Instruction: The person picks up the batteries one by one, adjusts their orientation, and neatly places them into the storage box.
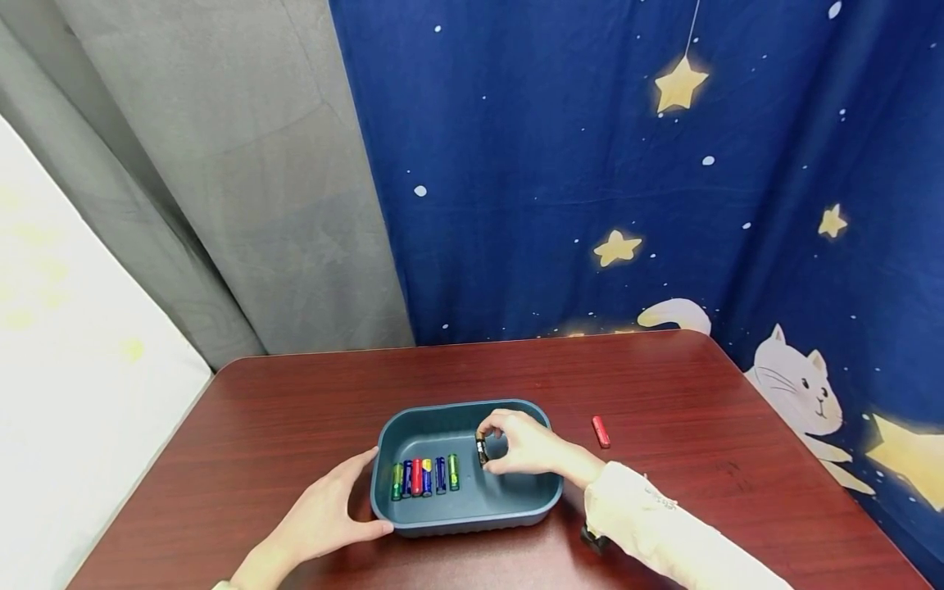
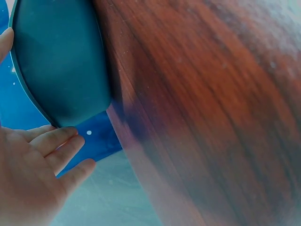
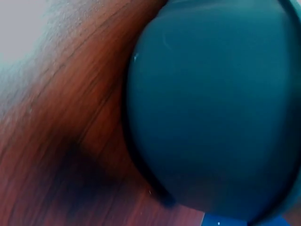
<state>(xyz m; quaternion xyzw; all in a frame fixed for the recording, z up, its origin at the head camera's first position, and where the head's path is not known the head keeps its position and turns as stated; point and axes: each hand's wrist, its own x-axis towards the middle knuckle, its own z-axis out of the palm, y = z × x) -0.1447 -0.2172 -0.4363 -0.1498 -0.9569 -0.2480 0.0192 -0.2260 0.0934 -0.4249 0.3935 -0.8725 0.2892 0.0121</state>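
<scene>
A blue-grey rectangular tray (image 1: pixel 472 522) stands on the table, with a row of several batteries (image 1: pixel 416 477) upright to the viewer in its left half: green, blue and red ones. My right hand (image 1: pixel 522 444) reaches over the tray's right side and pinches a black battery with a copper-coloured end (image 1: pixel 482 449) between thumb and fingers, right of the row. At the tray's left end my left hand (image 1: pixel 329 508) is spread, thumb by the near corner and fingertips at the rim. The left wrist view shows this hand (image 2: pixel 40 165) with loosely extended fingers against the tray. The right wrist view holds mostly the tray's outer wall (image 3: pixel 211 108).
A single red battery (image 1: pixel 601 432) lies on the reddish-brown table (image 1: pixel 649 385) to the right of the tray. Behind the table hang a grey curtain (image 1: pixel 295 205) and a blue curtain with stars (image 1: pixel 531 164). A white panel (image 1: pixel 66 369) borders the table's left side.
</scene>
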